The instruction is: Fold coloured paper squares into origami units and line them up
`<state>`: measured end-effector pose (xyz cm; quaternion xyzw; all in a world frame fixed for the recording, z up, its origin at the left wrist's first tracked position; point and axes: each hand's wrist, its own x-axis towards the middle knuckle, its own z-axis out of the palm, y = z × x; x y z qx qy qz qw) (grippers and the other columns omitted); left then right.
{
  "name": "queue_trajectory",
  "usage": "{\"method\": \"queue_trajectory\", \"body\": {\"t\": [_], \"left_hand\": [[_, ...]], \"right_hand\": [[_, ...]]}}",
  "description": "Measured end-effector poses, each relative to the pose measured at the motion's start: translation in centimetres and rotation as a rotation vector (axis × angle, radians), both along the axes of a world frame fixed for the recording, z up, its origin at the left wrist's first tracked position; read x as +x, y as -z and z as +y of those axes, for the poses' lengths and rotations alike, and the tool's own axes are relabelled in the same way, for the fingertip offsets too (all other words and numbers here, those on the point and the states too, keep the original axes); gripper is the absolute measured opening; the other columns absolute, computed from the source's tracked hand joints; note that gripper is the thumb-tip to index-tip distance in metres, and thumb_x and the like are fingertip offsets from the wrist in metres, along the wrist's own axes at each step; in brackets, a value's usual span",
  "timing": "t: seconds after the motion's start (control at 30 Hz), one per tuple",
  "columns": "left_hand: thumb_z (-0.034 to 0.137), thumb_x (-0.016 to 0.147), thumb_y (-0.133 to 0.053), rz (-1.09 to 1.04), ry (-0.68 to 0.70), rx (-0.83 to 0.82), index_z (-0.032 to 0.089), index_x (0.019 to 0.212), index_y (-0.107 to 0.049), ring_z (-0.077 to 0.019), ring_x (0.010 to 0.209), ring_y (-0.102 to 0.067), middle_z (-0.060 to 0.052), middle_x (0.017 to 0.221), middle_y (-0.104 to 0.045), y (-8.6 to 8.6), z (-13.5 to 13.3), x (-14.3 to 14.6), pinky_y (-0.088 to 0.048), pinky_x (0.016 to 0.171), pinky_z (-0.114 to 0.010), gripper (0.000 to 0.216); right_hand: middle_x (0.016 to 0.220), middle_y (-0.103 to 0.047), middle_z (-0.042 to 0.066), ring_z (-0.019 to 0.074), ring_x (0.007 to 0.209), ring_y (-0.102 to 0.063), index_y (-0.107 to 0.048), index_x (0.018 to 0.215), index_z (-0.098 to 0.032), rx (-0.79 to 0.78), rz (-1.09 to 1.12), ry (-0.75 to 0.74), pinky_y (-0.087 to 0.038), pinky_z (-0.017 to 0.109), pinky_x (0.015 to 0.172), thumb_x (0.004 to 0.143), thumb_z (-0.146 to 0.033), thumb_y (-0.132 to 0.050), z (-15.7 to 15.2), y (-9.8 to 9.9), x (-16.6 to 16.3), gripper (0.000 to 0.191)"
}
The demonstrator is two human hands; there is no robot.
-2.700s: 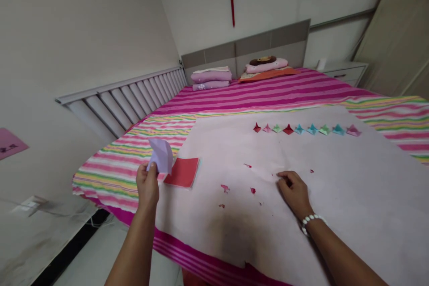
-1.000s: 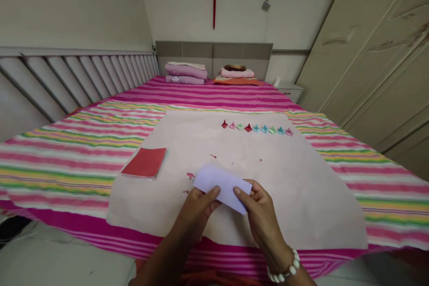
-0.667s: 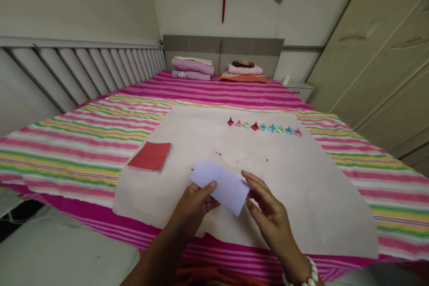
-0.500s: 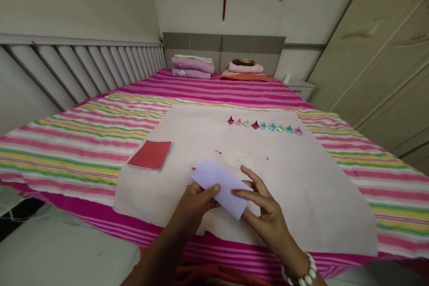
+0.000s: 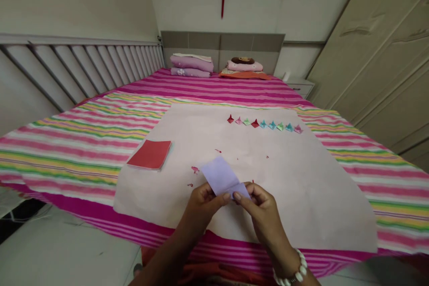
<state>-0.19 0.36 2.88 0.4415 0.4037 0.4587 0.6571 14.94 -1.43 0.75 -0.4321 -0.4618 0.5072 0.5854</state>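
Striped bedding (image 5: 87, 138), left hand (image 5: 202, 203), right hand (image 5: 263, 204), both pinching folded lilac paper (image 5: 220, 174) (underside hidden)

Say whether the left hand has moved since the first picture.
Yes, rightward: the left hand was left of the red paper stack, now right of it.
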Motion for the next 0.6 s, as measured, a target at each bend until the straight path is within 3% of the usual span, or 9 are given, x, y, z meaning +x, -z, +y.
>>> {"method": "queue_trajectory", "body": {"t": [0.13,0.23,0.27,0.37,0.43,0.6], "left_hand": [[0.038,0.072,-0.07,0.047,-0.053,0.011,0.014,0.07,-0.07,-0.0141,0.062,-0.058,-0.002,0.061,-0.066,0.3,0.1,0.2,-0.047,0.065,-0.026,0.024],[0.035,0.071,-0.07,0.087,-0.014,0.046,0.015,0.065,-0.067,-0.0126,0.058,-0.054,0.0,0.057,-0.061,0.1,0.0,0.0,-0.044,0.06,-0.024,0.021],[0.034,0.072,-0.07,0.093,0.024,0.059,0.015,0.066,-0.066,-0.0127,0.059,-0.054,0.0,0.059,-0.061,0.0,0.0,0.0,-0.044,0.06,-0.024,0.02],[0.029,0.074,-0.068,0.077,0.119,0.078,0.016,0.074,-0.065,-0.014,0.066,-0.057,-0.001,0.068,-0.064,0.1,-0.1,-0.1,-0.045,0.064,-0.025,0.014],[0.025,0.073,-0.07,0.063,0.079,0.087,0.017,0.076,-0.061,-0.0133,0.065,-0.057,0.0,0.067,-0.063,0.4,-0.1,0.0,-0.044,0.063,-0.025,0.013],[0.017,0.069,-0.072,0.16,-0.132,0.248,0.022,0.101,-0.062,-0.0126,0.063,-0.056,0.003,0.068,-0.061,0.8,-0.1,0.0,-0.043,0.06,-0.023,0.034]], "right_hand": [[0.066,-0.066,-0.001,0.0147,0.062,-0.06,-0.062,0.078,-0.021,-0.069,0.106,0.002,-0.046,0.026,0.062,0.068,-0.028,-0.079,0.0,0.0,-0.3,0.021],[0.077,-0.07,0.001,0.018,0.071,-0.064,-0.06,0.108,-0.023,-0.102,0.191,0.011,-0.049,0.03,0.066,0.064,-0.028,-0.082,0.2,-0.4,-0.2,0.049],[0.079,-0.07,0.001,0.0186,0.072,-0.065,-0.061,0.109,-0.023,-0.123,0.204,-0.001,-0.049,0.03,0.066,0.064,-0.03,-0.082,0.2,-0.5,-0.2,0.05],[0.075,-0.07,0.003,0.018,0.066,-0.063,-0.069,0.085,-0.02,-0.182,0.206,-0.05,-0.05,0.03,0.062,0.068,-0.034,-0.078,0.3,-0.9,0.0,0.024],[0.072,-0.071,0.003,0.019,0.064,-0.063,-0.069,0.074,-0.02,-0.187,0.206,-0.047,-0.051,0.031,0.063,0.069,-0.036,-0.077,0.4,-1.0,-0.1,0.018],[0.081,-0.073,0.005,0.0251,0.076,-0.067,-0.071,0.09,-0.022,-0.183,0.216,-0.03,-0.053,0.039,0.075,0.069,-0.037,-0.076,0.3,-1.0,-0.6,0.027]]}}
